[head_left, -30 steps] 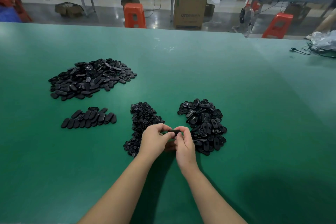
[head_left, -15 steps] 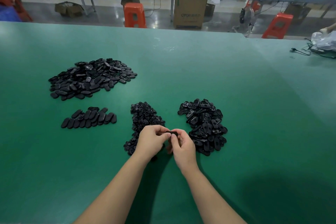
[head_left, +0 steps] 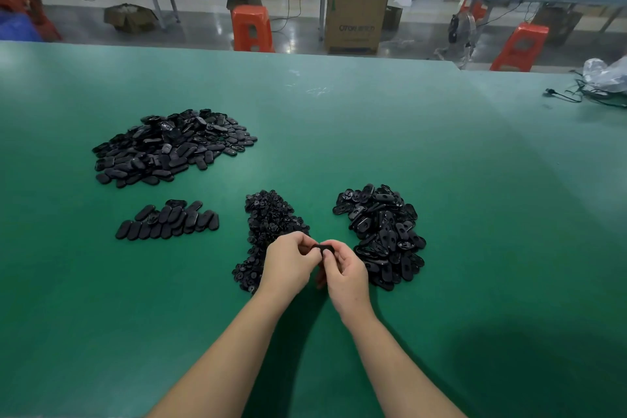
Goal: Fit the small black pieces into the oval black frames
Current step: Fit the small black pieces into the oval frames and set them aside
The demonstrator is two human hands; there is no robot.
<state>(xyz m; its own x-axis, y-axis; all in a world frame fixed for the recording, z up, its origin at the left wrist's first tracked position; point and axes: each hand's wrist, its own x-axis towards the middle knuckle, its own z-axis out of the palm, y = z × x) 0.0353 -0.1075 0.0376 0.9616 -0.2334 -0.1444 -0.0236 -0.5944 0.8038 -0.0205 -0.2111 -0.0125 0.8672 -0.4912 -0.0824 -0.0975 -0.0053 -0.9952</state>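
Hands: an oval black frame (head_left: 322, 250) is pinched between the curled fingers of the left hand (head_left: 288, 266) and right hand (head_left: 346, 273).
Just beyond, left: heap of small black pieces (head_left: 268, 231).
Right: heap of oval frames (head_left: 383, 231).
Far left: short row (head_left: 168, 222) and large pile (head_left: 173, 146) are laid on the green table (head_left: 441, 180).

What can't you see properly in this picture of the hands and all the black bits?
- The black part pinched between the left hand and right hand: head view, fingers cover most of it, so whether a small piece is fitted yet cannot be told.
- The pile of small pieces: its near edge is hidden behind the left hand.
- The carton print: too blurred to read.
- The plastic bag: cut off by the right edge.
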